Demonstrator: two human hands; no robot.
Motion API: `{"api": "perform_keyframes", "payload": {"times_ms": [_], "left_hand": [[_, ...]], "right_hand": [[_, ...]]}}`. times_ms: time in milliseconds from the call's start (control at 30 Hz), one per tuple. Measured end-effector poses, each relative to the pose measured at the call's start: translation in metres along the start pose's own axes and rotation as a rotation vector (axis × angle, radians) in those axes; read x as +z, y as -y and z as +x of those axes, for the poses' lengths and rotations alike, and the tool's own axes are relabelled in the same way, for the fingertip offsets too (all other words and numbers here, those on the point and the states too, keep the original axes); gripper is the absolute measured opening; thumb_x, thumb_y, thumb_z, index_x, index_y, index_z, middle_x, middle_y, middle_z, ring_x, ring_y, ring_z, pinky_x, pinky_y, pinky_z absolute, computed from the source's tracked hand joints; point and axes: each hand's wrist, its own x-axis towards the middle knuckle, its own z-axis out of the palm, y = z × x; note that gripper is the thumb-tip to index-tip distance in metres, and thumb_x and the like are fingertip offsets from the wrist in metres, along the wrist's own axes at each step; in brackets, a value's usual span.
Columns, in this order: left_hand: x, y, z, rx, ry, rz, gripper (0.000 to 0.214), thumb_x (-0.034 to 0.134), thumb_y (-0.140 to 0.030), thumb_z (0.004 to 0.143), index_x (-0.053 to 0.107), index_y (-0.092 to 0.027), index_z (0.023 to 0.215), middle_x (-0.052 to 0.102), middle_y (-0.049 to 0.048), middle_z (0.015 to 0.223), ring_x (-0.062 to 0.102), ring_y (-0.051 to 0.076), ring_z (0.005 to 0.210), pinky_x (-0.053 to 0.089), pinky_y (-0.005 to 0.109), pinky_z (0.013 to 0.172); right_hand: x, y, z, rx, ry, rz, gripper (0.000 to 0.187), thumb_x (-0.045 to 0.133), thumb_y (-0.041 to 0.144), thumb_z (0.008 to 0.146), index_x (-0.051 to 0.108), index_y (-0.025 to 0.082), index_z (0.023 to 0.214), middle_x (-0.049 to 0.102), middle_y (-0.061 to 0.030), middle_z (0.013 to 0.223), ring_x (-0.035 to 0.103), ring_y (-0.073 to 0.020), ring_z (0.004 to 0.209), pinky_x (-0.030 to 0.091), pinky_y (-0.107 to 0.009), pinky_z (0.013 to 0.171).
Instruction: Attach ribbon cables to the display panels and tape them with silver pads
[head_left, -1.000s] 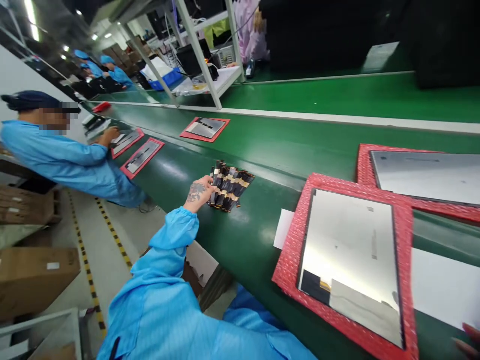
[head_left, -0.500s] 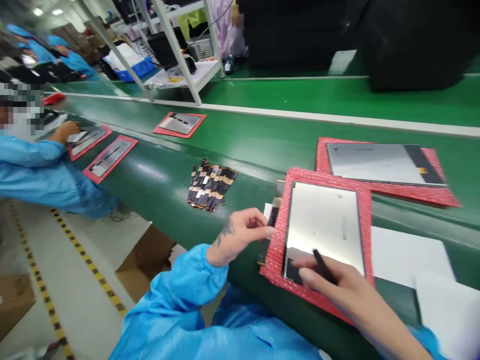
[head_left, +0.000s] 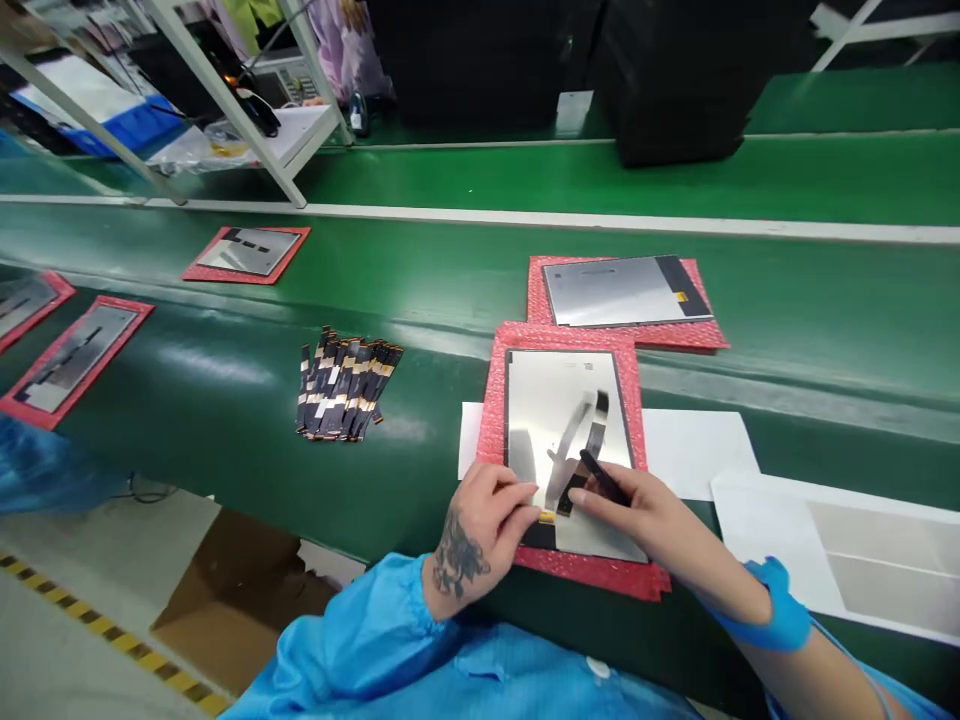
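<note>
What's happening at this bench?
Manual work on a display panel lying on red bubble wrap. The right hand holds a black pen-like tool, with a dark flex cable at its fingertips; the left hand is near the panel's gold-coloured contact, its grip unclear. A pile of similar cables lies to the left.

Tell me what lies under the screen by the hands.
Red padding shows around the screen, with white paper poking out at its left. The screen covers the padding's middle; how far the paper runs beneath is hidden.
</note>
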Motion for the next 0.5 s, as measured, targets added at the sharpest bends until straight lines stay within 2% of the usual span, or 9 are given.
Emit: {"api": "perform_keyframes", "payload": {"times_ms": [100,167,367,500], "left_hand": [[0.008,0.003,-0.021,0.160,-0.031,0.195,0.024,0.055,-0.025,0.099,0.074,-0.019,0.113,0.070,0.0089,0.093,0.065,0.021,0.085,0.058,0.035,0.073],[0.011,0.003,-0.028,0.197,-0.042,0.249,0.023,0.055,-0.020,0.097,0.074,-0.020,0.110,0.068,0.0082,0.093,0.064,0.021,0.086,0.057,0.035,0.075],[0.007,0.003,-0.033,0.243,-0.035,0.253,0.022,0.060,-0.014,0.093,0.074,-0.020,0.107,0.068,0.0075,0.093,0.063,0.021,0.088,0.057,0.035,0.079],[0.006,0.000,-0.035,0.172,-0.004,0.259,0.026,0.060,-0.016,0.093,0.072,-0.019,0.115,0.068,0.0074,0.090,0.062,0.021,0.085,0.057,0.035,0.076]], "right_hand": [[-0.004,-0.008,0.004,-0.128,-0.053,-0.114,0.021,0.059,0.038,0.087,0.071,0.021,0.082,0.067,-0.0083,0.096,0.064,-0.0277,0.094,0.053,-0.042,0.085],[0.000,-0.011,0.005,-0.162,-0.042,-0.176,0.020,0.056,0.030,0.091,0.070,0.021,0.081,0.065,-0.0087,0.098,0.064,-0.0254,0.092,0.054,-0.041,0.083],[0.017,-0.009,0.004,-0.176,-0.014,-0.286,0.021,0.055,0.017,0.092,0.059,0.022,0.072,0.058,-0.0056,0.092,0.062,-0.0205,0.081,0.054,-0.034,0.072],[0.019,-0.009,0.004,-0.184,-0.036,-0.310,0.022,0.056,0.014,0.092,0.055,0.023,0.072,0.057,-0.0041,0.090,0.061,-0.0190,0.078,0.053,-0.031,0.069]]}}
